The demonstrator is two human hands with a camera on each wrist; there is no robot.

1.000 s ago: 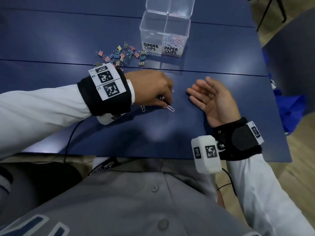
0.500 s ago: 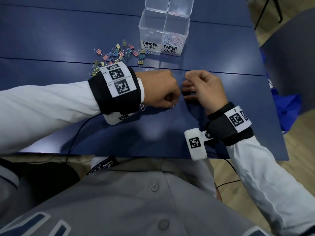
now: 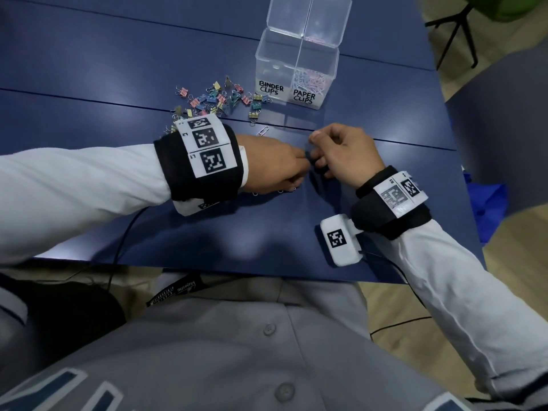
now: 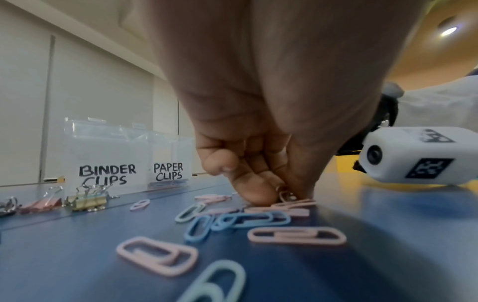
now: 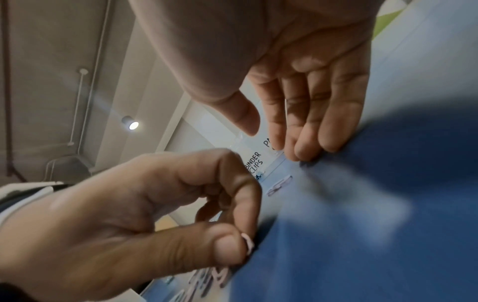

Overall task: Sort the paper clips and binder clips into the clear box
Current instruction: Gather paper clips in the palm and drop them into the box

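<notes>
Pinched between thumb and forefinger of the left hand (image 3: 275, 167): one pale pink paper clip (image 5: 248, 243), held low, right at the surface of the desk (image 3: 118, 69). Other fingers of that hand curled in beside it, tips down.

Strewn flat under and behind that hand, about the middle of the desk and nearer its front edge: loose paper clips (image 4: 296, 236), pink and blue, some overlapping. One more lying alone (image 3: 262, 131) just beyond the left hand, towards the far edge.

Just beside the left hand, almost touching it, on the side of the desk's right edge: the right hand (image 3: 344, 152). Fingers close together and only loosely bent in the wrist view, thumb held apart, fingertips (image 5: 305, 151) down at the desk. Nothing seen in it.

Further out, towards the far edge: a heap of coloured binder clips (image 3: 219, 99), spread leftward from the front of the clear box (image 3: 296, 48). Box upright, lid tipped back, two labelled compartments. Left one, marked BINDER CLIPS, with no clips visible through its wall. Right one, marked PAPER CLIPS, holding a mass of pastel clips (image 3: 310, 81).

Strapped on both wrists: black bands with printed markers. Below the right wrist, a white camera (image 3: 341, 240).
</notes>
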